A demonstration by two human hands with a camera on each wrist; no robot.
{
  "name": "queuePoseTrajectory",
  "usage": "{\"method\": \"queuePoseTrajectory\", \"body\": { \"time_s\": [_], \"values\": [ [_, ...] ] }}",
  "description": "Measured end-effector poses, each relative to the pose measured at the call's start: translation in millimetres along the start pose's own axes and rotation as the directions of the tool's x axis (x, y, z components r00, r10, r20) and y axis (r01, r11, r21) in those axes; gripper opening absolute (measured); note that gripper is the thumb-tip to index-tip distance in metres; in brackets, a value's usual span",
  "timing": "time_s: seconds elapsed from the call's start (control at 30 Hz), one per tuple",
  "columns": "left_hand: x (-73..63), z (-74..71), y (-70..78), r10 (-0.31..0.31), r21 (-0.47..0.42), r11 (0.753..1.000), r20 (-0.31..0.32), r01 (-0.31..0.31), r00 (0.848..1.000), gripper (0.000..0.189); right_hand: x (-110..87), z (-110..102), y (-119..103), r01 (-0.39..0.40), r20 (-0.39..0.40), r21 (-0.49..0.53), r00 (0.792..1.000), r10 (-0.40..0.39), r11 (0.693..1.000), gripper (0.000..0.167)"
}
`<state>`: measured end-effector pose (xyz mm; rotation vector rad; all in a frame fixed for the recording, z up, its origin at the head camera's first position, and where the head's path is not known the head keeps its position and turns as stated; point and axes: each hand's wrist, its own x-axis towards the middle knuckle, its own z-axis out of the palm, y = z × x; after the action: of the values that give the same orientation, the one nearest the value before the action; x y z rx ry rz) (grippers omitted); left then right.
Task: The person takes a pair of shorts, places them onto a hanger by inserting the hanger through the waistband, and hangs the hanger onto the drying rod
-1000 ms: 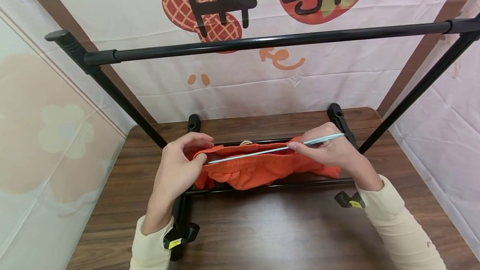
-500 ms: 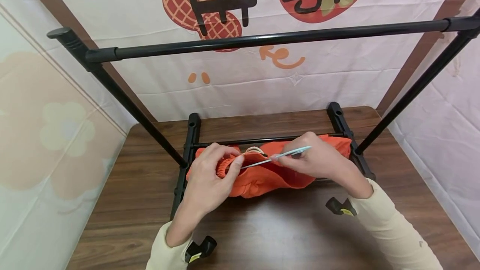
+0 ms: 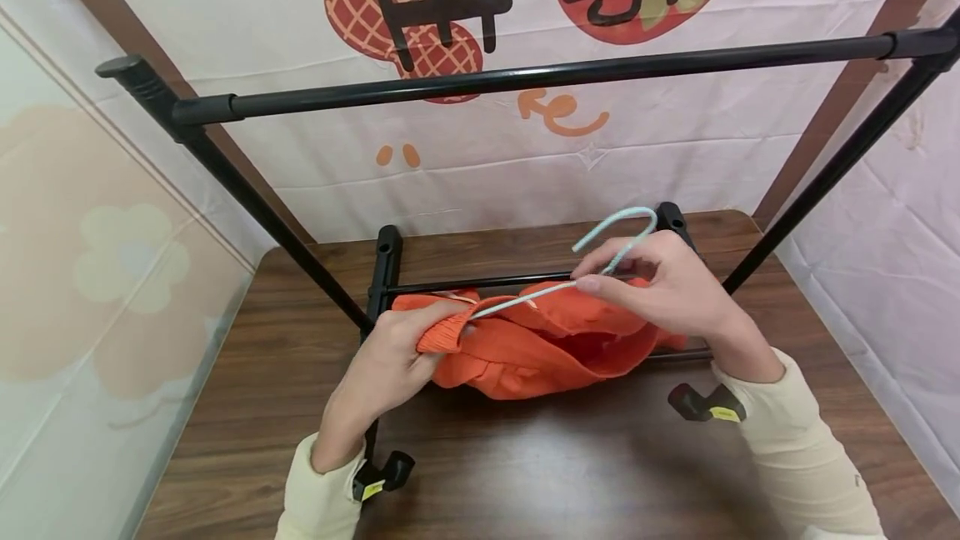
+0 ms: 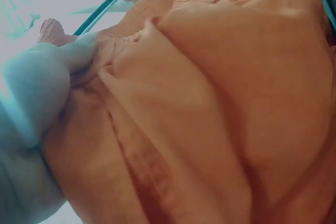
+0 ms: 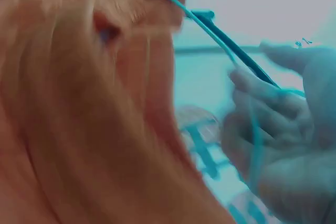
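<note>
An orange garment with a gathered elastic waistband (image 3: 517, 357) is bunched low between the rack's legs. My left hand (image 3: 393, 361) grips its waistband at the left end, thumb and fingers pinching the cloth. A light blue wire clothes hanger (image 3: 525, 298) runs from that waistband up to my right hand (image 3: 663, 286), which holds it near the base of the hook. The hook curves up above the right fingers. In the left wrist view the waistband is gathered at the left thumb (image 4: 81, 53). The hanger's far left end is hidden by cloth and the left hand.
A black garment rack stands over the work, its top bar (image 3: 525, 86) crossing above the hands. Its lower bars (image 3: 480, 282) lie close by the garment. Beneath is a brown wooden table (image 3: 540, 457), with printed fabric walls (image 3: 487, 173) behind and at the sides.
The garment's waistband has turned, its opening now facing right. My right hand has moved right and turned the hanger, so its hook now stands up. The left hand has come down over the waistband.
</note>
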<state>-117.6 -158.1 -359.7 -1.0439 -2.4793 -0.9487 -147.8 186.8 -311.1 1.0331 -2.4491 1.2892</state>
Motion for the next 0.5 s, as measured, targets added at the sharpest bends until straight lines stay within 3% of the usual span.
{"method": "queuePoseTrajectory", "body": {
  "time_s": [0.13,0.2,0.27,0.37,0.5],
  "values": [
    [-6.2,-11.9,-12.2,0.018,-0.036,0.999,-0.092,-0.022,0.996,0.03,-12.0,-22.3,14.4,-0.037,0.062,-0.179,0.997,0.049,0.983,0.044],
    [-9.9,-21.6,-18.1,0.013,-0.068,0.997,-0.137,-0.022,0.99,0.023,-21.7,-34.6,26.7,-0.091,0.096,-0.194,0.989,0.111,0.977,0.053],
    [-13.1,-32.2,-24.1,0.005,-0.111,0.994,-0.184,-0.025,0.983,0.016,-33.7,-43.2,40.2,-0.165,0.13,-0.122,0.975,0.181,0.979,0.057],
    [-16.8,-46.2,-32.7,0.005,-0.151,0.988,-0.259,-0.046,0.966,0.004,-54.5,-47.1,61.2,-0.251,0.148,0.025,0.958,0.245,0.968,0.044],
    [-22.1,-60.6,-42.4,0.019,-0.175,0.981,-0.332,-0.081,0.943,0.012,-84.6,-46.0,85.1,-0.23,0.005,0.165,0.973,0.233,0.959,0.026]
  ]
}}
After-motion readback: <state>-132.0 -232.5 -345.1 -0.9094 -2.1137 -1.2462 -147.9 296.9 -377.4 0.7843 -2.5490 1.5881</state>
